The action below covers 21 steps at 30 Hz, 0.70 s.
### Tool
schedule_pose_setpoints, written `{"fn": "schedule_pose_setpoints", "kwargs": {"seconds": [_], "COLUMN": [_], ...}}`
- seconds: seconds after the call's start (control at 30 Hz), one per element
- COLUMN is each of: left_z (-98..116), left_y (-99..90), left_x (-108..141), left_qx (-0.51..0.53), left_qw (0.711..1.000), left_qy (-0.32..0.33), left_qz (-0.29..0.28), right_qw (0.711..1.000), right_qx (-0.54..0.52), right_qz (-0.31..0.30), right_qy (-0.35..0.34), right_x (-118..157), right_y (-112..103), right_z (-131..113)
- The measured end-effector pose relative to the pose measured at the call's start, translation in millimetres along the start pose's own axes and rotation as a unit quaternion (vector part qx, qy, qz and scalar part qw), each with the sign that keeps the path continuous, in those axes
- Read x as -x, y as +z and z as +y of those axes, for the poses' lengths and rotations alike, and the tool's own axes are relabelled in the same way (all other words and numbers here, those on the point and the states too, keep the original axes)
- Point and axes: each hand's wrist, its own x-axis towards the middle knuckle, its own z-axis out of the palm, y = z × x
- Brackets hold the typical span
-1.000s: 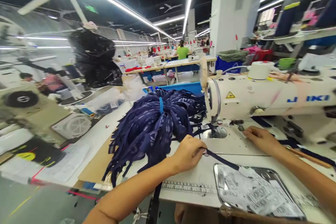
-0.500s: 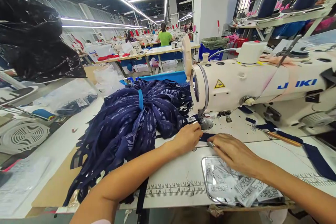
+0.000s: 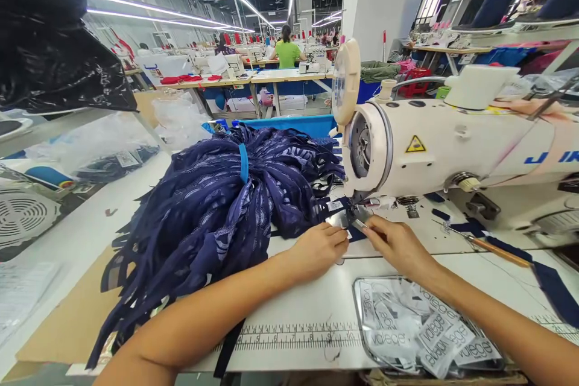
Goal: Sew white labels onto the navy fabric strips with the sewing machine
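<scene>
My left hand is closed at the front of the sewing machine, fingers pressed on a navy fabric strip just before the needle. Beside those fingertips a small white label lies on navy fabric. My right hand pinches a slim silver metal tool, its tip pointing at the presser foot; its exact kind is hard to make out. Left of the machine spreads a large bundle of navy lace-patterned strips, tied with a blue band.
A clear tray with printed labels sits near the front edge, right of a ruler strip. A wooden-handled tool and navy scraps lie at right. A black plastic bag hangs upper left. A person in green sits far back.
My right hand has lifted and turned, bringing the metal tool's tip up to the presser foot. My left hand stays by the needle. The view has shifted closer to the machine.
</scene>
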Motion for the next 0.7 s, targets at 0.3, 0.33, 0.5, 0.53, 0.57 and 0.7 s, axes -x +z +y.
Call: {"fn": "schedule_pose_setpoints", "kwargs": {"seconds": [0.3,0.33,0.5,0.53,0.57,0.7], "left_z": [1,1,1,1,1,1], "left_y": [3.6,3.6,3.2,2.9,2.6,1.6], "left_x": [1,1,1,1,1,1], "left_qx": [0.000,-0.001,-0.003,-0.003,-0.003,-0.002], "left_qw": [1.000,1.000,1.000,1.000,1.000,1.000], "left_qy": [0.000,-0.001,0.001,0.002,0.002,0.004], "left_qz": [0.003,0.003,0.001,0.000,0.000,0.002], "right_qw": [0.992,0.992,0.992,0.993,0.994,0.996], "right_qx": [-0.112,-0.114,-0.108,-0.103,-0.097,-0.071], "right_qz": [0.029,0.028,0.009,0.005,0.002,-0.004], "right_qy": [0.050,0.053,0.061,0.060,0.057,0.047], "right_x": [-12,-12,-12,-12,-12,-12], "right_y": [22,22,22,22,22,19], "right_z": [0,1,3,2,2,-1]}}
